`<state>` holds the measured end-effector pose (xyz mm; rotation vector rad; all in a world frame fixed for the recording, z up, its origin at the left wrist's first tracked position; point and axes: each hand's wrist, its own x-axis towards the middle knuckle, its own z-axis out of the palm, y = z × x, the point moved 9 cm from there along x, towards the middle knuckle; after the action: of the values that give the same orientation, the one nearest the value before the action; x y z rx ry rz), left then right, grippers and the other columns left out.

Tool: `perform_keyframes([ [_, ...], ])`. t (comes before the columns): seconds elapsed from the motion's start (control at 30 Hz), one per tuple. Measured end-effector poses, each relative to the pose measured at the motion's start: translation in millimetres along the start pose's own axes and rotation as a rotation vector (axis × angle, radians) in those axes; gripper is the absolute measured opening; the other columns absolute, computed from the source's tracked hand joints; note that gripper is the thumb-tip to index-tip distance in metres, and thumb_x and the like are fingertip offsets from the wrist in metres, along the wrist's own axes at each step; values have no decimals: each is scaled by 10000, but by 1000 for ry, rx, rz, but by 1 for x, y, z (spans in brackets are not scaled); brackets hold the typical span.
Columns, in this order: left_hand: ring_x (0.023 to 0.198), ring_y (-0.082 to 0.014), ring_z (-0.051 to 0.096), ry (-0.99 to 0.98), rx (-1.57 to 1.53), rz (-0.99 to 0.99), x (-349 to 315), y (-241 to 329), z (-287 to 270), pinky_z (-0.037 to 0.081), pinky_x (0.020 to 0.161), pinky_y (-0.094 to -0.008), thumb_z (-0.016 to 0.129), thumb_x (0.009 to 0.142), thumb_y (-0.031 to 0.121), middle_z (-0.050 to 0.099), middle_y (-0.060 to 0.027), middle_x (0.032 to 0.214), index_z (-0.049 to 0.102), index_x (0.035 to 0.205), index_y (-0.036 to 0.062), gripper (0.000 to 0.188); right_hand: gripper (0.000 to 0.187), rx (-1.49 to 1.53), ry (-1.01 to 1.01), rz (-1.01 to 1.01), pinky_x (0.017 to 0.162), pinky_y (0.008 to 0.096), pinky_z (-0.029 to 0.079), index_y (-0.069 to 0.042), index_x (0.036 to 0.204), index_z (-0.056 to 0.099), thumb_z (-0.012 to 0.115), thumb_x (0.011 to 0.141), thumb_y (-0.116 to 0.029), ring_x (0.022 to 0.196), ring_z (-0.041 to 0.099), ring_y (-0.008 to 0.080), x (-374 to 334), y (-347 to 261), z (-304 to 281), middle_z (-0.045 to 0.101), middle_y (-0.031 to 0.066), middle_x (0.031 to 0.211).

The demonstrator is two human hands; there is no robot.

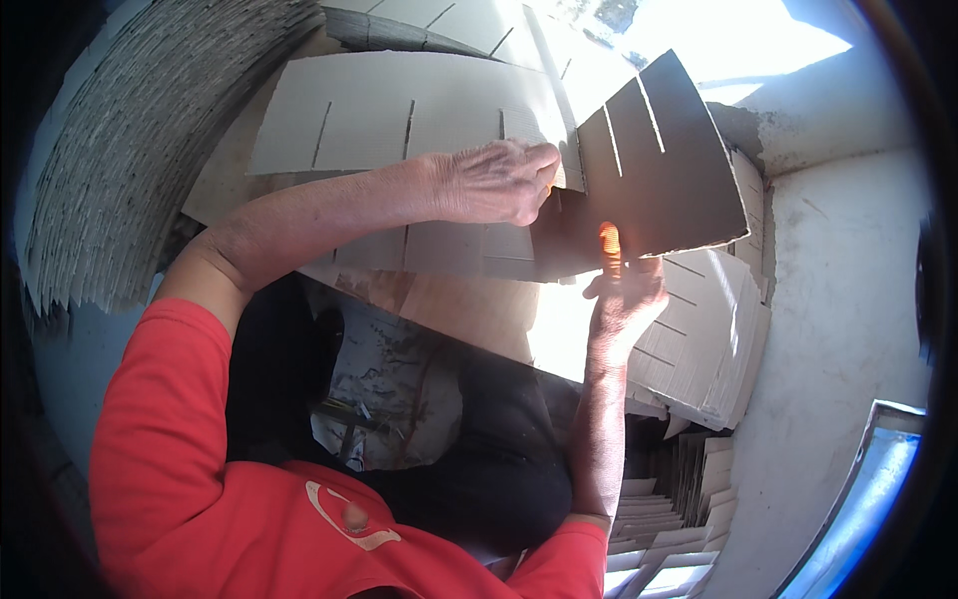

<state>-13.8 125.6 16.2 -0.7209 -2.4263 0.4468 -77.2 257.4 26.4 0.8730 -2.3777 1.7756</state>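
My right hand (pixel 629 295) grips the near edge of a brown slotted cardboard sheet (pixel 664 170), which stands tilted at the right of the work surface. One finger lies against its face in bright light. My left hand (pixel 496 183) is closed, with its fingertips at the meeting of that sheet and a pale slotted cardboard sheet (pixel 369 115). What those fingertips pinch, if anything, is hidden. The pale sheet has several narrow slits and lies beneath my left hand and forearm. More slotted cardboard shows on the near side of the forearm.
A tall stack of cardboard sheets (pixel 140 140) rises at the far left. Slotted sheets (pixel 699 329) are piled at the right, beside a pale wall (pixel 843 290). More cardboard pieces (pixel 669 529) lie low at the right. The wooden surface (pixel 449 304) ends near my knees.
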Motion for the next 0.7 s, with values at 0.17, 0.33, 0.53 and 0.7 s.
perform_keyframes([
  [0.17, 812, -184, 496, 82, -19, 34, 6, 7, -8, 487, 529, -242, 673, 575, 23, 537, -97, 828, 655, 715, -71, 169, 92, -3, 37, 108, 406, 221, 364, 14, 872, 614, 664, 884, -62, 420, 499, 59, 9, -10, -8, 578, 34, 553],
  [0.33, 782, -181, 492, -48, 26, 183, 8, 54, -12, 448, 523, -229, 675, 574, 82, 579, -96, 786, 653, 654, -41, 148, 69, -87, 69, 87, 401, 223, 377, 7, 829, 590, 608, 893, -12, 419, 523, 76, 4, -2, -7, 568, 40, 528],
  [0.53, 734, -151, 484, 192, -161, 45, -3, 66, -42, 466, 571, -247, 699, 647, 230, 553, -12, 716, 630, 709, 12, 237, 65, -81, 54, 98, 391, 218, 389, 12, 839, 574, 536, 884, 39, 403, 516, 75, -3, 0, -2, 557, 43, 520],
  [0.7, 820, -218, 553, 254, -477, -294, -3, -24, -24, 485, 662, -359, 727, 726, 417, 584, -72, 890, 591, 1059, -29, 573, 92, -12, 49, 144, 385, 215, 384, 6, 832, 565, 501, 873, 56, 406, 510, 65, -8, 14, -1, 554, 37, 531],
])
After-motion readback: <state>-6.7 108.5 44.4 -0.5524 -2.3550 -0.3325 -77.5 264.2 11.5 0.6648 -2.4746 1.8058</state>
